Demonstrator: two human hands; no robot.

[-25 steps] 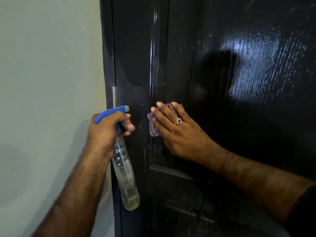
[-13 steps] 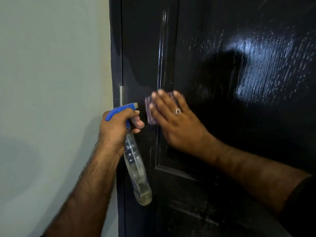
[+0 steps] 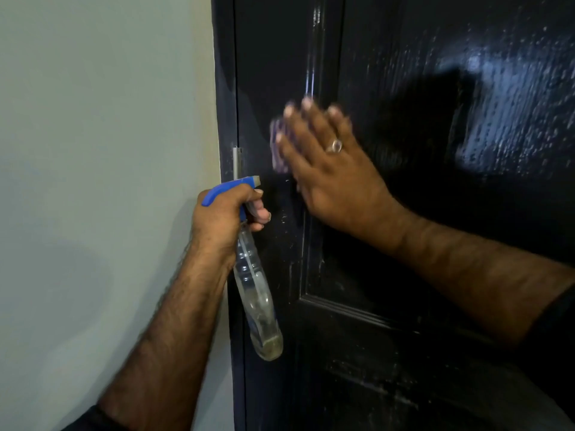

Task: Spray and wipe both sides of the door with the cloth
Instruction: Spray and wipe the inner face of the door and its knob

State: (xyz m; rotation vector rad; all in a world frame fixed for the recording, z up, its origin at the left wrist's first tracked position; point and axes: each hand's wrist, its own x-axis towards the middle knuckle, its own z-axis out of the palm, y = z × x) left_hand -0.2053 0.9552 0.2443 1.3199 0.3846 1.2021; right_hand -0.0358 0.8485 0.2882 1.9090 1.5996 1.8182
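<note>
One cloth point(image 3: 278, 147) lies flat under the right hand point(image 3: 329, 169).

cloth point(image 3: 278, 147) mostly hidden under blurred right hand point(image 3: 326, 163), door point(image 3: 435, 275) cropped top/btm

wall point(image 3: 93, 150) left of door point(image 3: 404, 306) | hinge point(image 3: 237, 163) between them | spray bottle point(image 3: 255, 290) in left hand point(image 3: 227, 222), before door edge | cloth point(image 3: 278, 147) on door, under right hand point(image 3: 329, 169)

Pretty dim overall. The glossy black door point(image 3: 404, 275) catches bluish glare at upper right, with a dark shadow beside it. The right hand point(image 3: 329, 169) is motion-blurred, fingertips smeared. The wall point(image 3: 93, 150) is evenly lit, soft shadows low down.
</note>
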